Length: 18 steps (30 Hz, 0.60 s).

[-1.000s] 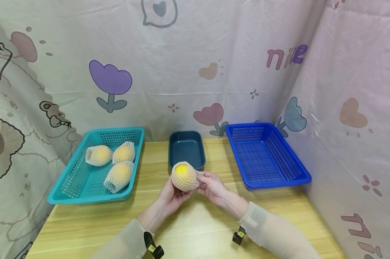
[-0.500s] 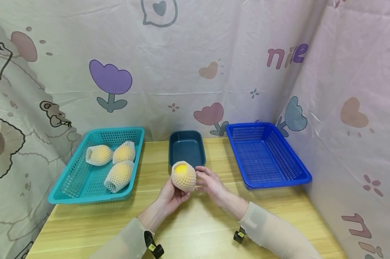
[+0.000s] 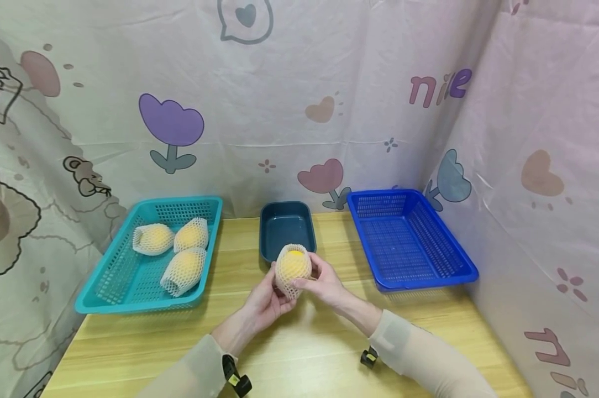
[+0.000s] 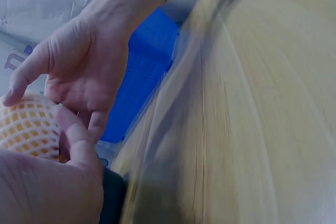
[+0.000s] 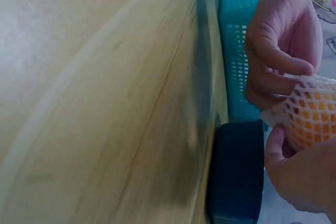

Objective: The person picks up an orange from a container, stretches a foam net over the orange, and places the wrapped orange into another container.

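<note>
Both hands hold one yellow fruit in a white foam net, raised over the near end of a small dark teal tub. My left hand grips its lower left side, fingers under the net's narrow end. From the right, my right hand pinches it, thumb across the front and fingers behind. A patch of bare yellow shows at the net's upper opening. In the right wrist view the left fingers pinch the net's loose end, beside the orange-looking fruit. The left wrist view shows only part of the netted fruit.
A turquoise basket on the left holds several netted yellow fruits. On the right stands a blue basket. All rest on a wooden table, with a printed curtain behind and at both sides.
The right hand let go of the net's right side, then took hold again with its thumb over the front. The fruit has moved slightly right and turned more upright.
</note>
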Available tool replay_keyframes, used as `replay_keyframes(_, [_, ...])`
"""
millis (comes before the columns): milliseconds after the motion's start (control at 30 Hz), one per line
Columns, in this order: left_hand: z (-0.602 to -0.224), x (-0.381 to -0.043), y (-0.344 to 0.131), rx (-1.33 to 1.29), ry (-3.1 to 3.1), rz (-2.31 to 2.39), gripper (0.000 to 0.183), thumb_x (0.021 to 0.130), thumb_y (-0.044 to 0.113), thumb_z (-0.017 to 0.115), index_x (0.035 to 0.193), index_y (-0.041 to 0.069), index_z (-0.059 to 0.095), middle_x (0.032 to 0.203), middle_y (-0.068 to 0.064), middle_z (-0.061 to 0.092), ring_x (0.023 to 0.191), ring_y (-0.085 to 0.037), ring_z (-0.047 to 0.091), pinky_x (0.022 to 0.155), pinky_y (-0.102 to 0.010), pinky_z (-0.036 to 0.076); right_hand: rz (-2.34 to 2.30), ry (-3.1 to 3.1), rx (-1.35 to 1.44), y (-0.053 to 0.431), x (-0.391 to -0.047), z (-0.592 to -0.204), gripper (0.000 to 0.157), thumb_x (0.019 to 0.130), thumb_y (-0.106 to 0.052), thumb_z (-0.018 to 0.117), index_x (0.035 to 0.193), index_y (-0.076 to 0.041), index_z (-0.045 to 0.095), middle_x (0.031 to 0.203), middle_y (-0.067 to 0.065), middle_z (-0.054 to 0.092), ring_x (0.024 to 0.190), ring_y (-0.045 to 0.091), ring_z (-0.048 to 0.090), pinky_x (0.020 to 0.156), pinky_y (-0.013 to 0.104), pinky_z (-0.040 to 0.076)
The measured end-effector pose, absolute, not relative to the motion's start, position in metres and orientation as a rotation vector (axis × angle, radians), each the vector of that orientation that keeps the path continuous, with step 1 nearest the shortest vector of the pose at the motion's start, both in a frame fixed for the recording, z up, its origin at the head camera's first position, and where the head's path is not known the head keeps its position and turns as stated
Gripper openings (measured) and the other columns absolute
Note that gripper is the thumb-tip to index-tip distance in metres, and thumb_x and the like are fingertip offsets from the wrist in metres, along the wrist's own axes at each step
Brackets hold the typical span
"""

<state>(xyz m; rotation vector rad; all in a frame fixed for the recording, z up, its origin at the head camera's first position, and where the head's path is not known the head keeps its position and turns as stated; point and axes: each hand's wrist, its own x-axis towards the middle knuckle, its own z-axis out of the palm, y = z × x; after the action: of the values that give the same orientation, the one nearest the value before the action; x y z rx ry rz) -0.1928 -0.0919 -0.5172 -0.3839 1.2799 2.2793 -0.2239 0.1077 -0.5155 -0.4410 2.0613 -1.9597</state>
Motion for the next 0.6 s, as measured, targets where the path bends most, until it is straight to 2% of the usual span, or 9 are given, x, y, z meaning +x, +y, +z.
replay_keyframes(167, [-0.517, -0.191, -0.098, -0.341, 1.601, 2.123, 0.083, 0.113, 0.070, 0.048, 0.163, 0.005, 0.041, 0.122, -0.017, 0.068, 0.098, -0.022, 0.070, 0.079, -0.032, 0.065, -1.990, 2.051, -0.356, 0.110, -0.224, -0.517, 0.074, 0.096, -0.016, 0.081, 0.162, -0.001, 0.052, 0.145, 0.026, 0.070, 0.117, 0.014, 0.071, 0.105, 0.029, 0.061])
replay_keyframes(267, [-0.515, -0.188, -0.103, -0.339, 1.797, 2.031, 0.080, 0.113, 0.068, 0.052, 0.159, 0.003, 0.044, 0.125, -0.018, 0.072, 0.098, -0.025, 0.074, 0.075, -0.036, 0.067, -2.035, 1.983, -0.307, 0.110, -0.224, -0.518, 0.072, 0.097, -0.016, 0.078, 0.162, 0.001, 0.051, 0.137, 0.018, 0.074, 0.114, 0.012, 0.072, 0.102, 0.028, 0.063])
replay_keyframes(367, [-0.511, -0.186, -0.106, -0.307, 1.940, 1.980, 0.076, 0.113, 0.065, 0.055, 0.154, 0.002, 0.047, 0.135, -0.021, 0.070, 0.104, -0.029, 0.074, 0.073, -0.038, 0.067, -2.079, 1.887, -0.287, 0.111, -0.225, -0.518, 0.070, 0.098, -0.016, 0.075, 0.162, 0.003, 0.050, 0.127, 0.007, 0.076, 0.109, 0.011, 0.074, 0.096, 0.028, 0.065])
replay_keyframes(467, [-0.505, -0.185, -0.107, -0.228, 2.060, 1.975, 0.074, 0.113, 0.060, 0.057, 0.155, 0.000, 0.051, 0.146, -0.025, 0.066, 0.115, -0.033, 0.074, 0.081, -0.043, 0.068, -2.095, 1.821, -0.303, 0.111, -0.224, -0.517, 0.068, 0.101, -0.016, 0.073, 0.161, 0.006, 0.049, 0.121, 0.000, 0.077, 0.106, 0.011, 0.077, 0.093, 0.029, 0.068])
replay_keyframes(600, [-0.495, -0.187, -0.106, -0.105, 2.185, 1.974, 0.071, 0.112, 0.051, 0.065, 0.160, 0.001, 0.052, 0.152, -0.025, 0.063, 0.127, -0.032, 0.071, 0.096, -0.045, 0.067, -2.074, 1.795, -0.333, 0.108, -0.222, -0.515, 0.065, 0.103, -0.017, 0.072, 0.159, 0.007, 0.050, 0.123, 0.002, 0.079, 0.107, 0.011, 0.078, 0.094, 0.031, 0.069])
